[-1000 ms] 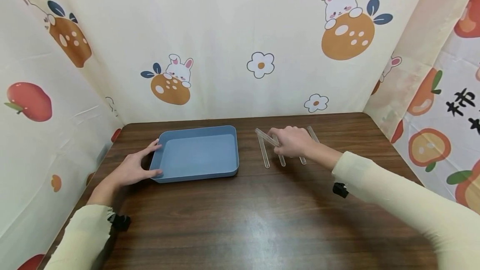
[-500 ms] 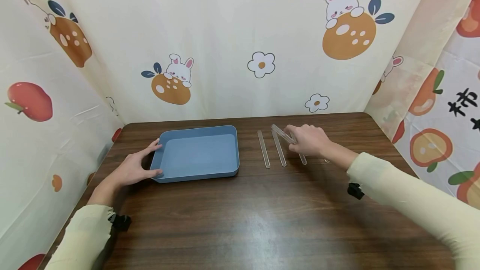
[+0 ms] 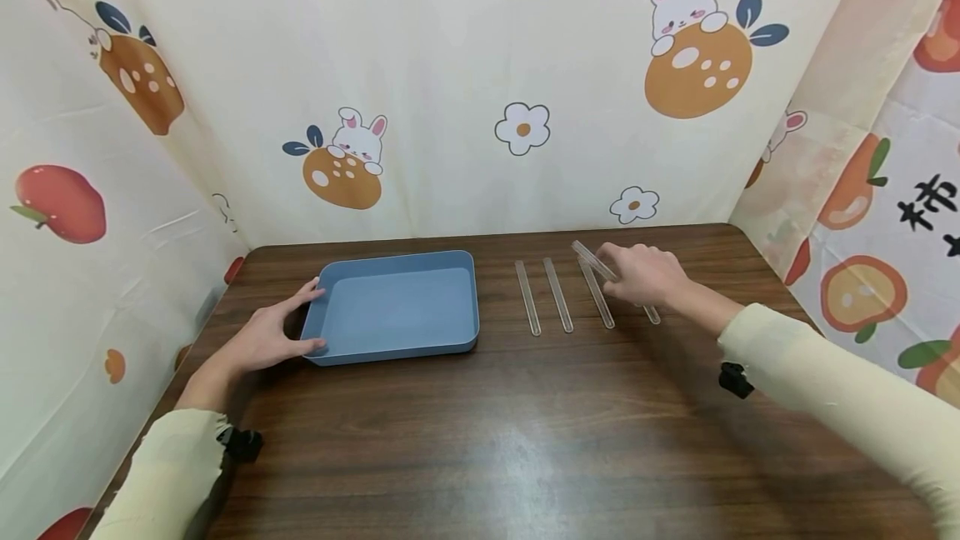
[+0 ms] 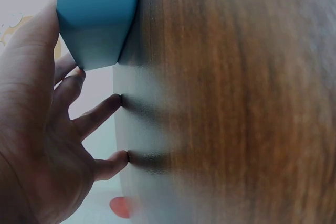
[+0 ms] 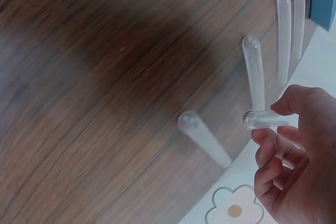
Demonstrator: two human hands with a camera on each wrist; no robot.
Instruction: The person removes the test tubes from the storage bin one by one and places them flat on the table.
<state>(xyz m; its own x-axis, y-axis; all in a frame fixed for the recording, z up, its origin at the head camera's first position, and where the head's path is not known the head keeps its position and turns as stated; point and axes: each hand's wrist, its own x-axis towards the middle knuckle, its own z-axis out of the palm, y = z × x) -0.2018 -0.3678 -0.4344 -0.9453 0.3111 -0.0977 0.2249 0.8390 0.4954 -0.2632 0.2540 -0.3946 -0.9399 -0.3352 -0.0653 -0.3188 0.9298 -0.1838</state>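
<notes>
A clear round-ended test tube (image 3: 592,259) slants up from the pinch of my right hand (image 3: 645,277). In the right wrist view, thumb and fingers hold this tube (image 5: 258,119) near its rounded end. Below and beside the hand, several more clear test tubes (image 3: 558,296) lie in a row on the table. The hand partly covers the rightmost tube (image 3: 651,315). My left hand (image 3: 264,338) spreads along the left end of a shallow blue tray (image 3: 397,307), thumb and index fingertip at its rim. In the left wrist view, other straight fingertips (image 4: 107,109) rest on the tabletop.
The brown wood-grain table (image 3: 480,440) meets a printed curtain (image 3: 450,90) at its back edge. More printed cloth (image 3: 862,215) hangs along the right side and the left. The tray stands left of the row of tubes.
My right hand has moved rightward along the row with the tube in its pinch, uncovering the tubes on the left. The left hand and the tray have stayed put.
</notes>
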